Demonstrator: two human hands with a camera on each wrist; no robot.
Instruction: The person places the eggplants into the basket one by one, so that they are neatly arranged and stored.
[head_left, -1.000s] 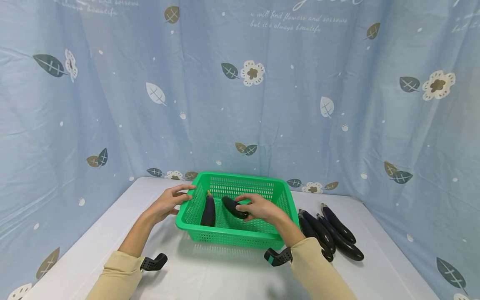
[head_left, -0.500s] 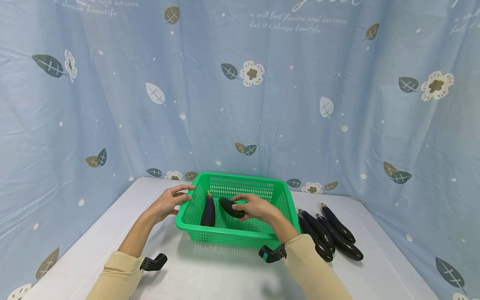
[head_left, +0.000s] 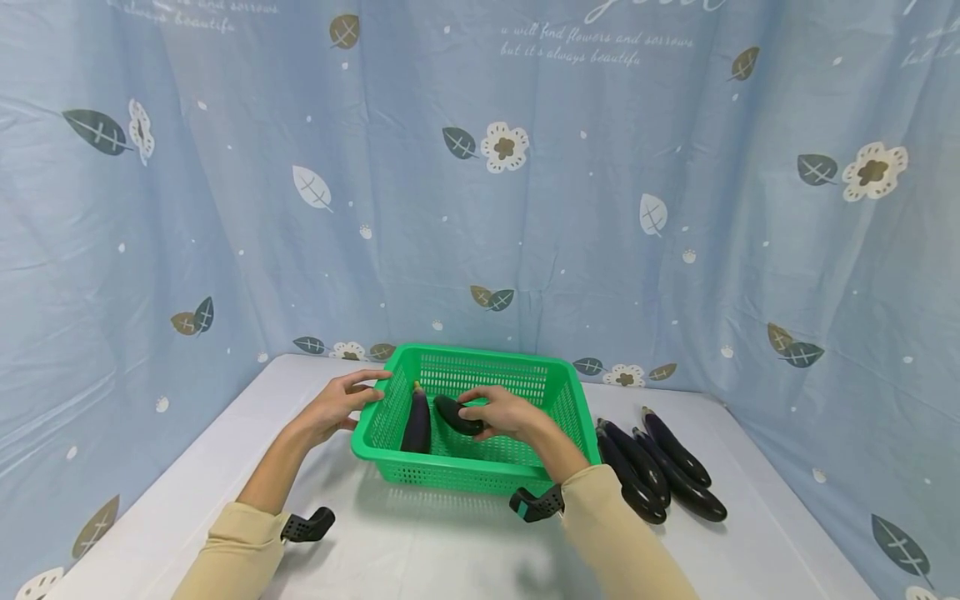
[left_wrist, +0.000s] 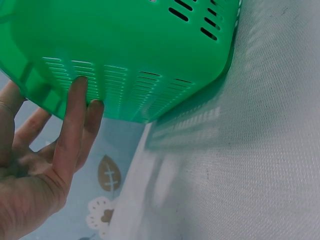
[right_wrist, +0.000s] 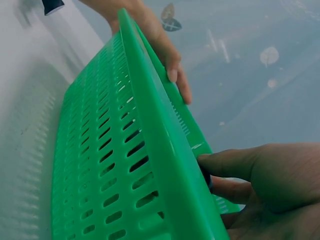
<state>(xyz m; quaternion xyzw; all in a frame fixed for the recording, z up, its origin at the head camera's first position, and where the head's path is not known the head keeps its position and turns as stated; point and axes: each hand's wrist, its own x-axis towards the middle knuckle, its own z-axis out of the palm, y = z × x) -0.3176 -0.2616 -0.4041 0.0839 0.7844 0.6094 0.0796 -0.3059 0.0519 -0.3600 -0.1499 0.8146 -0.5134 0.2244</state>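
Observation:
A green plastic basket (head_left: 465,477) with slotted walls stands on the white table. My left hand (head_left: 333,406) holds its left rim, some fingers over the edge and others against the outer wall (left_wrist: 115,80). Inside the basket, my right hand (head_left: 510,413) pinches a dark purple eggplant (head_left: 448,408) between thumb and fingers. That eggplant lies slantwise low in the basket; whether it touches the bottom I cannot tell. To its left, a second eggplant (head_left: 417,425) lies lengthwise by the left wall, stem end away from me. The right wrist view mostly hides the held eggplant behind the basket's rim.
Several eggplants (head_left: 678,483) lie side by side on the table, just right of the basket. A blue patterned curtain (head_left: 480,208) hangs behind and at both sides of the table. White cloth (head_left: 420,550) covers the table before the basket.
My right hand has shifted the pinched eggplant a little left inside the basket, closer to the other one. The left hand and the basket have stayed in place.

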